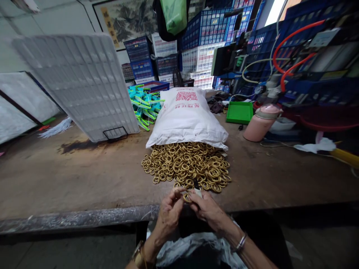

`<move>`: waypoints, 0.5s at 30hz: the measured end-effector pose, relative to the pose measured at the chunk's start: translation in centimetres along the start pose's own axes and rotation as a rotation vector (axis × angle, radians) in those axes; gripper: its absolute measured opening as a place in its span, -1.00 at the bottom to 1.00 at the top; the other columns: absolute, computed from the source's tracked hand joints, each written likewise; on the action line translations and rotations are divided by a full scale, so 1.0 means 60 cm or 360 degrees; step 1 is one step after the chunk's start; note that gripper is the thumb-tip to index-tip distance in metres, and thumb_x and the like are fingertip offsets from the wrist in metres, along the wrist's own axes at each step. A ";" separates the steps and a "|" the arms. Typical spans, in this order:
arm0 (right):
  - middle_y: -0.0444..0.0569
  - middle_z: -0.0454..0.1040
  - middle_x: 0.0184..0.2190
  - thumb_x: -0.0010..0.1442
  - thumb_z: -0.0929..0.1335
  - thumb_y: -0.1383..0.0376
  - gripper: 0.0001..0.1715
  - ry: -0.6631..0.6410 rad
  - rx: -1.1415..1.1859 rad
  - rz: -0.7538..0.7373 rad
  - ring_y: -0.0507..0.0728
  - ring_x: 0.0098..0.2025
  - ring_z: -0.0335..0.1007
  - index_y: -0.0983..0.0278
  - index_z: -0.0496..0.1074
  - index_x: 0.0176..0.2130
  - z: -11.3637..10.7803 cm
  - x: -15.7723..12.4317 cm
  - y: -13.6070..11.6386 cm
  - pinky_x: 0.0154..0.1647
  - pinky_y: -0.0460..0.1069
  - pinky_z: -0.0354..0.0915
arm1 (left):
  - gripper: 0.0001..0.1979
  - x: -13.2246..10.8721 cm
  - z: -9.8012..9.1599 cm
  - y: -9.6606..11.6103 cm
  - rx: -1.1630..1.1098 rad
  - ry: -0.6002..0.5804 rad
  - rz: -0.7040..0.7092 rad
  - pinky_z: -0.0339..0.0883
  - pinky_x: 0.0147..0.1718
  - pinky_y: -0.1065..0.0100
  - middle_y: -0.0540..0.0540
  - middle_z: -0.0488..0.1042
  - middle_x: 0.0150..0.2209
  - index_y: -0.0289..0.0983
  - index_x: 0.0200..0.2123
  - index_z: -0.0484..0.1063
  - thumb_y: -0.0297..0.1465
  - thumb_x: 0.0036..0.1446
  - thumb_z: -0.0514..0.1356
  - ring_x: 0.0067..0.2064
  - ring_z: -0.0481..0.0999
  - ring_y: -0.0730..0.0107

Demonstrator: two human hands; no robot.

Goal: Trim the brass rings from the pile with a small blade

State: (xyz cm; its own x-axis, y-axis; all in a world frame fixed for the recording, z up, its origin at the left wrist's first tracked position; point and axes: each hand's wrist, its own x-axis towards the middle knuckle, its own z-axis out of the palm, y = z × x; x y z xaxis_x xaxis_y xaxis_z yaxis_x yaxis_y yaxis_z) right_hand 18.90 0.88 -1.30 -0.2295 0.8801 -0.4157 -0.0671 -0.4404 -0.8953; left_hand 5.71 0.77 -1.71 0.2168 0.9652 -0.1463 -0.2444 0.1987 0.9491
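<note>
A gold-coloured ring (186, 197) sits between my two hands at the table's front edge. My left hand (170, 209) pinches it from the left with thumb and forefinger. My right hand (206, 206) is closed at the ring's right side, thumb against it. From the right fingers sticks out a slim pale tool (198, 192) with a dark upper part; its exact kind is hard to make out. Just beyond my fingers, a heap of gold rings (186, 162) spills from the mouth of a white woven sack (187, 119) with red print.
A tall ribbed white plastic panel (81, 82) stands at the left, beside turquoise-and-green plastic pieces (144, 104). To the right are a green tray (239, 112), a pink bottle (260, 123) and a machine with orange tubes (288, 71). Stacked crates (202, 56) fill the back.
</note>
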 end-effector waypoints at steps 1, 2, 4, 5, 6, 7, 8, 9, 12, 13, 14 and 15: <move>-0.36 0.00 -0.75 0.00 0.20 0.10 -0.75 -0.0037 0.0056 0.0048 -0.13 -0.75 -0.30 0.21 0.08 -0.51 0.001 -0.002 -0.001 -0.76 -0.17 -0.28 | -0.76 -0.002 0.000 0.001 0.0061 -0.0008 0.0061 0.24 -0.29 0.44 -0.08 0.46 -0.36 -0.30 -0.26 0.44 -0.37 -0.06 0.20 -0.33 0.41 0.40; -0.36 0.02 -0.74 0.00 0.21 0.10 -0.75 -0.0063 0.0103 0.0093 -0.13 -0.76 -0.31 0.20 0.09 -0.48 0.003 -0.004 -0.001 -0.76 -0.18 -0.29 | -0.80 -0.003 -0.001 0.002 0.0125 -0.0006 0.0112 0.22 -0.21 0.41 -0.11 0.47 -0.32 -0.30 -0.30 0.47 -0.39 -0.06 0.20 -0.26 0.41 0.34; -0.37 0.05 -0.74 0.00 0.21 0.08 -0.74 -0.0089 0.0149 0.0172 -0.14 -0.77 -0.30 0.21 0.10 -0.45 0.004 -0.005 0.003 -0.76 -0.19 -0.28 | -0.84 -0.005 -0.003 0.003 0.0241 0.0012 0.0192 0.18 -0.15 0.40 -0.13 0.49 -0.32 -0.30 -0.36 0.51 -0.41 -0.07 0.20 -0.22 0.40 0.29; -0.36 0.07 -0.74 0.01 0.20 0.07 -0.73 -0.0088 0.0138 0.0196 -0.14 -0.77 -0.29 0.21 0.11 -0.45 0.004 -0.004 0.006 -0.76 -0.19 -0.28 | -0.85 -0.005 -0.005 0.003 0.0288 0.0019 0.0218 0.18 -0.16 0.39 -0.13 0.50 -0.34 -0.29 -0.38 0.52 -0.42 -0.07 0.20 -0.24 0.41 0.29; -0.35 0.08 -0.74 0.02 0.19 0.06 -0.72 -0.0068 0.0098 0.0201 -0.14 -0.77 -0.28 0.22 0.11 -0.47 0.003 -0.002 0.009 -0.76 -0.19 -0.28 | -0.86 -0.005 -0.007 0.003 0.0338 0.0021 0.0238 0.19 -0.19 0.39 -0.11 0.50 -0.37 -0.28 -0.39 0.52 -0.42 -0.07 0.20 -0.27 0.41 0.29; -0.34 0.09 -0.74 0.04 0.18 0.06 -0.71 -0.0026 0.0033 0.0185 -0.14 -0.77 -0.27 0.22 0.12 -0.49 0.002 0.001 0.013 -0.76 -0.19 -0.27 | -0.87 -0.005 -0.009 0.002 0.0398 0.0020 0.0257 0.20 -0.21 0.39 -0.10 0.50 -0.39 -0.27 -0.40 0.52 -0.42 -0.06 0.19 -0.30 0.40 0.30; -0.33 0.09 -0.75 0.05 0.17 0.06 -0.70 0.0033 -0.0052 0.0145 -0.14 -0.78 -0.25 0.23 0.13 -0.51 0.001 0.003 0.017 -0.76 -0.18 -0.26 | -0.87 -0.006 -0.011 0.002 0.0466 0.0019 0.0275 0.20 -0.24 0.39 -0.08 0.49 -0.41 -0.26 -0.41 0.52 -0.42 -0.05 0.18 -0.32 0.40 0.31; -0.32 0.08 -0.77 0.07 0.15 0.07 -0.68 0.0104 -0.0149 0.0081 -0.13 -0.78 -0.23 0.24 0.14 -0.53 -0.001 0.006 0.020 -0.76 -0.17 -0.23 | -0.87 -0.006 -0.012 0.002 0.0531 0.0025 0.0292 0.20 -0.26 0.39 -0.07 0.49 -0.43 -0.25 -0.42 0.52 -0.42 -0.04 0.17 -0.34 0.39 0.31; -0.28 0.10 -0.77 0.07 0.16 0.07 -0.63 0.0250 -0.0421 -0.0241 -0.09 -0.73 -0.04 0.26 0.19 -0.59 -0.003 0.010 0.024 -0.69 -0.16 -0.04 | -0.88 -0.008 -0.010 0.006 0.0622 0.0061 0.0304 0.18 -0.35 0.42 -0.04 0.46 -0.51 -0.24 -0.46 0.52 -0.39 -0.03 0.16 -0.42 0.36 0.35; -0.26 0.14 -0.76 0.06 0.16 0.07 -0.62 0.0265 -0.0496 -0.0348 -0.08 -0.69 0.03 0.26 0.20 -0.59 -0.003 0.010 0.022 -0.63 -0.15 0.03 | -0.87 -0.008 -0.008 0.008 0.0613 0.0062 0.0299 0.18 -0.37 0.43 -0.03 0.45 -0.53 -0.25 -0.48 0.51 -0.38 -0.03 0.16 -0.44 0.34 0.36; -0.23 0.18 -0.74 0.06 0.17 0.06 -0.62 0.0273 -0.0558 -0.0430 -0.06 -0.65 0.08 0.26 0.21 -0.60 -0.002 0.010 0.020 -0.59 -0.14 0.07 | -0.86 -0.009 -0.005 0.010 0.0591 0.0053 0.0291 0.17 -0.39 0.43 -0.03 0.43 -0.55 -0.25 -0.51 0.49 -0.36 -0.03 0.16 -0.46 0.33 0.38; -0.22 0.20 -0.72 0.05 0.17 0.06 -0.62 0.0280 -0.0605 -0.0480 -0.04 -0.62 0.12 0.26 0.21 -0.60 -0.001 0.009 0.017 -0.55 -0.13 0.09 | -0.85 -0.010 -0.003 0.012 0.0559 0.0033 0.0276 0.17 -0.42 0.44 -0.02 0.41 -0.56 -0.27 -0.54 0.47 -0.34 -0.03 0.16 -0.48 0.32 0.40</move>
State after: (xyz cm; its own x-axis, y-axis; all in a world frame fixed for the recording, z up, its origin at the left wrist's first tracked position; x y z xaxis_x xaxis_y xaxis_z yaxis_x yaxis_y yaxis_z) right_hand 18.78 0.92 -2.43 -0.0851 0.9890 -0.1212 0.2599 -0.0954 -0.9609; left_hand 5.25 0.38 -1.00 0.1806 0.9833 0.0223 0.0638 -0.0344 0.9974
